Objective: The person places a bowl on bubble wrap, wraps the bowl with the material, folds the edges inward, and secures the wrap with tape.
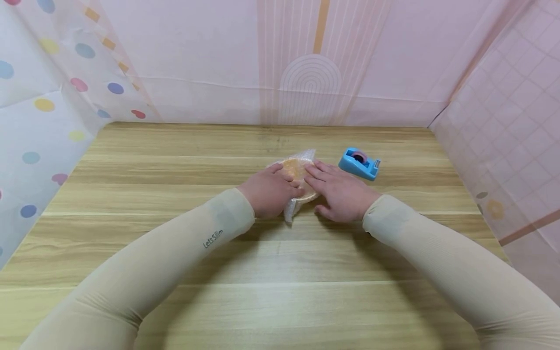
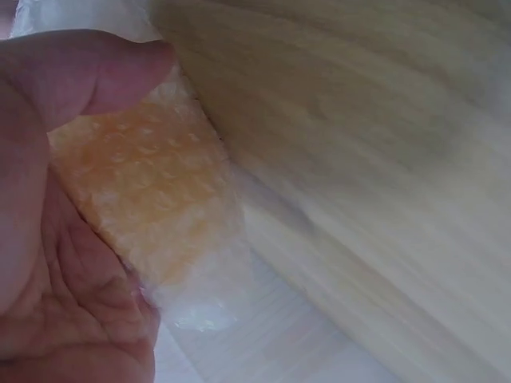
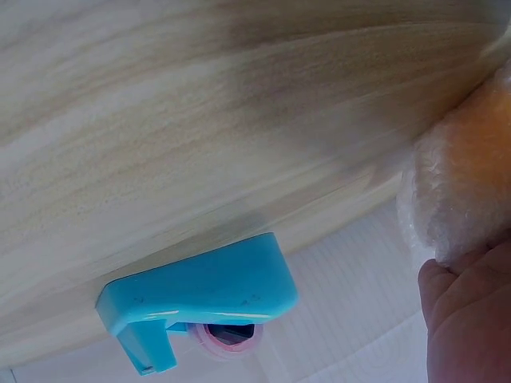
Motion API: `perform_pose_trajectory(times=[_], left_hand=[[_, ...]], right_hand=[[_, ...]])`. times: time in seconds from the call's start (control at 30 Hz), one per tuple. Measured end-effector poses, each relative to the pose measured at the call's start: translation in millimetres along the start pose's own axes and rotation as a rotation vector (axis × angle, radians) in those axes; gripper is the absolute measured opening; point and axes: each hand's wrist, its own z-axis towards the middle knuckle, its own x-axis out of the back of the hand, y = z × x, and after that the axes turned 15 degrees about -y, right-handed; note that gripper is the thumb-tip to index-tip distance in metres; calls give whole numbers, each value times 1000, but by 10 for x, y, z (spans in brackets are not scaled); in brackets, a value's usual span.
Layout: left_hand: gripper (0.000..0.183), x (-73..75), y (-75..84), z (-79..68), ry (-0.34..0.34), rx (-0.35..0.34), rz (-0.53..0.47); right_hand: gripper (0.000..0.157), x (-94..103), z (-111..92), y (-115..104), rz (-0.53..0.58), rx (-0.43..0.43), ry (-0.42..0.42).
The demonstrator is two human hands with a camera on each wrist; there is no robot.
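Note:
A round yellow-orange object wrapped in clear bubble wrap [image 1: 295, 167] lies on the wooden table between both hands. Its exact kind is hidden by the wrap. My left hand [image 1: 270, 190] holds it from the left; in the left wrist view the thumb [image 2: 120, 76] lies across the bubble wrap [image 2: 172, 191]. From the right, my right hand [image 1: 343, 192] rests its fairly straight fingers on the wrap, with the thumb apart near the tabletop. The right wrist view shows part of that hand [image 3: 475, 319] against the wrapped edge [image 3: 447, 191].
A blue tape dispenser [image 1: 359, 163] with a pink-rimmed roll stands just beyond the right hand; the right wrist view shows its blue body [image 3: 207, 283] too. Patterned sheets [image 1: 197, 58] rise behind the wooden table [image 1: 197, 146] and at both sides.

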Motion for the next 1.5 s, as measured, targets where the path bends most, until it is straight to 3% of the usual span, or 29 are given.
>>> perform_pose_trajectory(times=[0.4,0.97,1.5], left_hand=[[52,-16,31,1,15,14,-28],[63,-36,-36,-13,1,-27,-9],[62,-50,-25,-20,3,-48,-77]], right_hand=[[82,18,-4,-16,18,-3,-7],[88,21,-4,-26,25,-1,1],[88,22,21,-21,24,11,1]])
